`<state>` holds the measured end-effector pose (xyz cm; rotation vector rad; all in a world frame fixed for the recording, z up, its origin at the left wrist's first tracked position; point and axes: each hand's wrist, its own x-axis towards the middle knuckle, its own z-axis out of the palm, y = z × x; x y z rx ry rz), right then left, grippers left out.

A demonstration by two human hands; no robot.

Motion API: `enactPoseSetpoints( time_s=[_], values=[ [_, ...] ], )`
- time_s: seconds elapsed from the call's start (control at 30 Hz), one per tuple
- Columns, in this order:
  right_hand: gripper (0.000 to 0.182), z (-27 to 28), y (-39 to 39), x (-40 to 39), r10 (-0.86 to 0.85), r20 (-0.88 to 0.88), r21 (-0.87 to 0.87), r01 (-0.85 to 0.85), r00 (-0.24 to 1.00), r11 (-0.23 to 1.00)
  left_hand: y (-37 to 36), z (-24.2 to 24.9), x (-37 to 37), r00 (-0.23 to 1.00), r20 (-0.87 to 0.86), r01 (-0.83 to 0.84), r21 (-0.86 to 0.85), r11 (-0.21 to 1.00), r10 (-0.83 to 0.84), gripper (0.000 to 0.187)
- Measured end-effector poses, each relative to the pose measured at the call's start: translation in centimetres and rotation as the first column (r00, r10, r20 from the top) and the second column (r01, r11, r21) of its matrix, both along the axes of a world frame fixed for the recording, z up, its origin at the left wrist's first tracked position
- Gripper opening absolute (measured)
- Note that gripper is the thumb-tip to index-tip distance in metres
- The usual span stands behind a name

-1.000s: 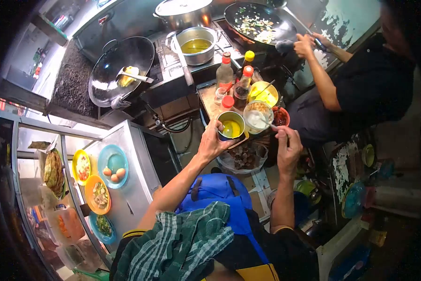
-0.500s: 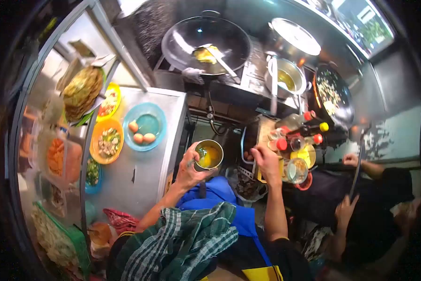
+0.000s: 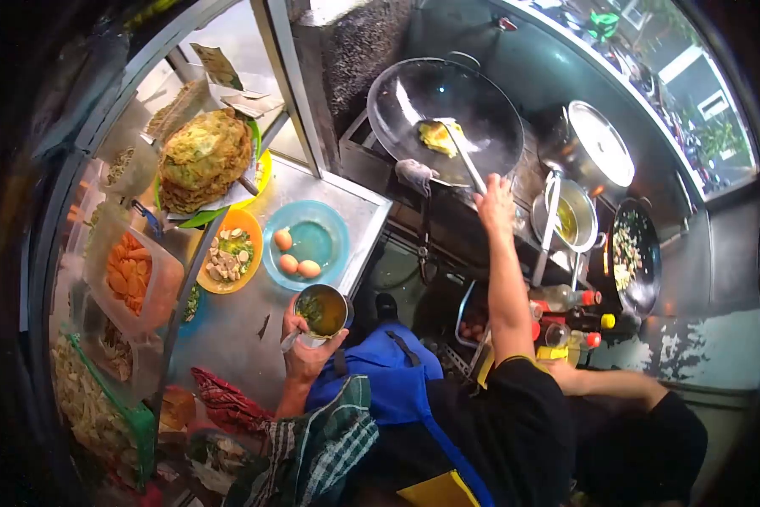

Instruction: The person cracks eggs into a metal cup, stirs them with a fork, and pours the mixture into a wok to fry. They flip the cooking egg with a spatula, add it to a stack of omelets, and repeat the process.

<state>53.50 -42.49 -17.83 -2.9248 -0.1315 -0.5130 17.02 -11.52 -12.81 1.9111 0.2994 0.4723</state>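
Note:
My left hand [image 3: 305, 355] is wrapped round a metal cup [image 3: 322, 311] of beaten egg with green bits in it. A shiny metal piece, perhaps a spoon, shows beside those fingers. Stretched forward over the stove edge, my right hand [image 3: 496, 205] is at the handle end of a metal spatula [image 3: 466, 156], thumb on one side and fingers on the other. The spatula's blade is in a big dark wok [image 3: 500, 127], against a yellow piece of cooked egg [image 3: 438, 137]. Part of the blade is hidden by the egg.
A blue plate [image 3: 336, 221] with eggs [image 3: 288, 264] and an orange bowl of chopped food [image 3: 232, 264] stand left. Behind are fried omelettes [image 3: 204, 160]. Right are a lidded pot [image 3: 595, 148], an oil pot [image 3: 576, 211], another pan [image 3: 642, 291], bottles [image 3: 561, 297] and a co-worker's arm [image 3: 604, 384].
My right hand has gone from beside the bottles forward to the spatula, whose handle has turned slightly. My left hand has lowered the cup toward the counter. The view has shifted left; the co-worker's arm has moved closer.

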Motion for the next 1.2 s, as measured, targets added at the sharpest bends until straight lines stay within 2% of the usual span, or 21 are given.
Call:
enactPoseSetpoints(
  time_s=[0.07,0.1,0.13,0.17,0.2,0.27,0.3,0.37,0.4,0.43,0.47,0.5,0.6,0.67,0.73,0.87,0.93,1.0,1.07,1.13,1.2],
  values=[
    [0.062,-5.0,-4.3,6.9,0.137,-0.421,0.348,0.02,0.897,0.937,0.3,0.5,0.8,0.999,0.004,-0.051,0.109,0.993,0.051,0.064],
    [0.062,-4.4,-3.7,7.6,0.188,-0.473,0.544,0.118,0.861,0.831,0.3,0.6,1.5,0.997,0.03,-0.08,0.135,0.988,0.077,0.064],
    [0.061,-3.6,-3.5,8.1,0.252,-0.509,0.698,0.224,0.823,0.68,0.5,0.6,2.3,0.995,0.047,-0.098,0.135,0.986,0.093,0.064],
    [0.05,0.8,-2.1,6.9,0.351,-0.577,0.8,0.426,0.737,0.421,0.4,1.0,3.0,0.992,0.08,-0.109,0.087,0.99,0.102,0.064],
    [0.037,3.7,-1.2,6.9,0.505,-0.554,0.83,0.486,0.662,0.274,0.2,1.1,3.7,0.988,0.109,-0.114,0.036,0.993,0.11,0.064],
    [0.031,3.9,-0.7,9.6,0.525,-0.497,0.867,0.415,0.691,0.275,0.2,1.3,5.0,0.984,0.15,-0.106,0.053,0.993,0.097,0.064],
    [0.033,4.8,-0.8,10.2,0.493,-0.503,0.863,0.383,0.71,0.328,0.2,1.5,5.6,0.984,0.149,-0.102,0.024,0.995,0.097,0.065],
    [0.046,6.6,-1.9,11.4,0.449,-0.488,0.759,0.109,0.748,0.642,0.6,1.4,6.6,0.98,0.184,-0.085,0.042,0.995,0.076,0.065],
    [0.049,7.1,-3.2,12.9,0.423,-0.487,0.626,-0.032,0.764,0.779,0.6,1.5,7.0,0.98,0.187,-0.081,0.036,0.996,0.073,0.065],
    [0.053,7.4,-4.6,14.7,0.382,-0.366,0.202,-0.328,0.849,0.923,0.6,1.7,7.2,0.98,0.18,-0.094,0.016,0.995,0.09,0.065],
    [0.05,10.1,-4.7,14.9,0.302,-0.441,-0.032,-0.351,0.845,0.936,0.7,1.8,7.3,0.979,0.171,-0.108,-0.002,0.994,0.107,0.065],
    [0.044,14.3,-3.9,13.3,0.266,-0.475,-0.132,-0.367,0.839,0.921,1.1,0.9,7.4,0.981,0.142,-0.15,0.139,0.979,0.13,0.065],
    [0.041,21.8,-1.0,10.9,0.086,-0.568,-0.434,-0.386,0.819,0.814,1.0,0.4,8.0,0.984,0.115,-0.142,0.064,0.988,0.134,0.066],
    [0.038,22.8,-0.5,10.9,0.097,-0.536,-0.482,-0.398,0.839,0.78,1.1,0.6,8.2,0.986,0.111,-0.138,0.089,0.986,0.128,0.066],
    [0.03,23.5,0.5,10.5,0.137,-0.566,-0.54,-0.491,0.813,0.684,1.0,0.5,8.1,0.987,0.103,-0.133,0.114,0.985,0.122,0.066],
    [0.021,17.4,0.9,10.7,0.211,-0.528,-0.51,-0.506,0.823,0.695,1.1,0.3,7.8,0.986,0.115,-0.133,0.109,0.985,0.121,0.067],
    [0.018,10.0,0.7,9.9,0.277,-0.365,-0.472,-0.433,0.889,0.768,1.2,0.2,7.4,0.986,0.124,-0.131,0.129,0.983,0.116,0.068],
    [0.018,3.7,0.5,7.7,0.36,-0.082,-0.386,-0.363,0.929,0.848,1.4,0.0,7.2,0.986,0.108,-0.131,0.069,0.989,0.123,0.068],
    [0.021,1.0,0.8,6.8,0.267,-0.031,-0.18,-0.268,0.963,0.946,1.6,0.1,7.1,0.978,0.159,-0.16,0.152,0.975,0.136,0.067],
    [0.031,0.3,0.9,5.9,0.163,-0.129,0.046,-0.159,0.978,0.986,1.8,0.4,6.9,0.983,0.108,-0.168,0.184,0.968,0.15,0.066],
    [0.041,-1.6,-0.7,5.9,0.258,-0.066,0.478,-0.196,0.964,0.856,1.8,0.3,7.1,0.98,0.144,-0.159,0.135,0.978,0.14,0.065]
  ],
)
